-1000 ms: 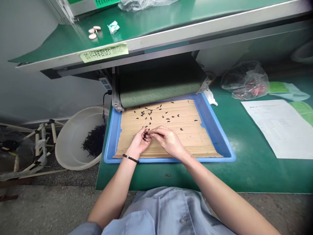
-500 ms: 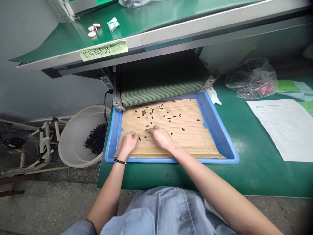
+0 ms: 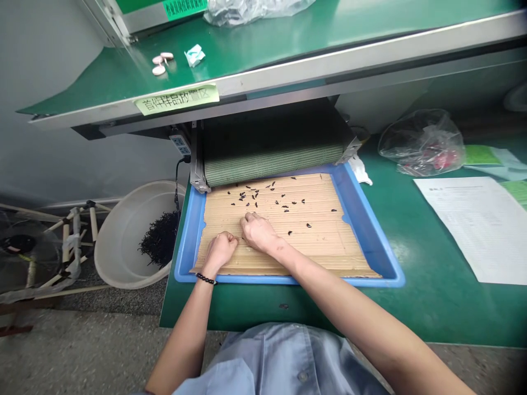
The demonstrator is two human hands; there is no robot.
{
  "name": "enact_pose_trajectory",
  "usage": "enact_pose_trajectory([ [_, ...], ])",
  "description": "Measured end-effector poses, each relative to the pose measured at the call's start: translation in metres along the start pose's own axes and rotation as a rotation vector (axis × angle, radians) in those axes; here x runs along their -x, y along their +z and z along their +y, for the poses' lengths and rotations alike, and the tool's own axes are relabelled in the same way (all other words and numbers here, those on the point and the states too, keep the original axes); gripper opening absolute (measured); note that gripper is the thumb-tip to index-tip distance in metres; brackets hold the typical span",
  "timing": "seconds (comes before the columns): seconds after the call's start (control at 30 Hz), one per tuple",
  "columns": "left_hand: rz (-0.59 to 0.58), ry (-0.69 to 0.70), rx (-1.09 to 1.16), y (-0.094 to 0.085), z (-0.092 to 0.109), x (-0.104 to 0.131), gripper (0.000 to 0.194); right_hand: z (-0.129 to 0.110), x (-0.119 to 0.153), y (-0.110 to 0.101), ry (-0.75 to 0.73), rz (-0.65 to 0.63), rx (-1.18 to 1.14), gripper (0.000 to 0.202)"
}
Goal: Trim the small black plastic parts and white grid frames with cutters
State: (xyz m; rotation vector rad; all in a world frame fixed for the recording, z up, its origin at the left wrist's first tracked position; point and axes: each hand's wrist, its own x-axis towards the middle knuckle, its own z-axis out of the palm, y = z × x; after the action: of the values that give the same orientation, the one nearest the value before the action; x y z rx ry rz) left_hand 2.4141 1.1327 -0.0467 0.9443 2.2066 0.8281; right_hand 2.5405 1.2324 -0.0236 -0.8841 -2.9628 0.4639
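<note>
Small dark pieces (image 3: 290,233), too small to name, lie scattered over a ridged cardboard sheet (image 3: 321,252) in a blue tray (image 3: 391,269). My left hand (image 3: 221,250) is closed low over the left part of the cardboard, fingers curled in; whatever it may hold is hidden. Just to its right, my right hand (image 3: 259,232) is closed too, with its fingertips down at the cardboard. What lies under those fingertips cannot be made out. Several of the dark pieces are beyond the right hand, towards the green conveyor belt (image 3: 272,164).
The conveyor's end overhangs the tray's far side, below a green shelf (image 3: 329,33). On the left stands a white tub (image 3: 119,236) with a dark heap (image 3: 160,238). A plastic bag (image 3: 424,142) and a paper sheet (image 3: 469,225) lie at right.
The view has tilted up slightly. My right hand has shifted a little left, closer to my left hand. The dark pieces that showed beside my fingers no longer show there.
</note>
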Motion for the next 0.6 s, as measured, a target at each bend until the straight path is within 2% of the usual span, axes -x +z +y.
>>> enact_pose_trajectory([
  [0.07,-0.060,-0.041,0.262,-0.006,0.004,0.000,0.019,0.012,-0.004,-0.004,0.053,0.017,-0.019,0.032],
  [0.23,-0.298,-0.215,1.076,-0.028,0.019,-0.002,0.010,0.056,-0.030,-0.017,0.193,0.059,-0.037,0.040],
  [0.33,-0.343,-0.229,1.377,-0.032,0.025,-0.010,0.004,0.074,-0.047,-0.024,0.194,0.037,-0.033,0.043],
  [0.47,-0.324,-0.234,1.440,-0.025,0.032,-0.028,0.015,0.078,-0.059,-0.027,0.129,-0.027,-0.011,0.040],
  [0.53,-0.315,-0.232,1.371,-0.019,0.038,-0.040,0.020,0.078,-0.061,-0.027,0.106,-0.043,0.006,0.037],
  [0.6,-0.274,-0.176,1.184,-0.010,0.047,-0.056,0.018,0.078,-0.062,-0.025,0.100,-0.042,0.025,0.038],
])
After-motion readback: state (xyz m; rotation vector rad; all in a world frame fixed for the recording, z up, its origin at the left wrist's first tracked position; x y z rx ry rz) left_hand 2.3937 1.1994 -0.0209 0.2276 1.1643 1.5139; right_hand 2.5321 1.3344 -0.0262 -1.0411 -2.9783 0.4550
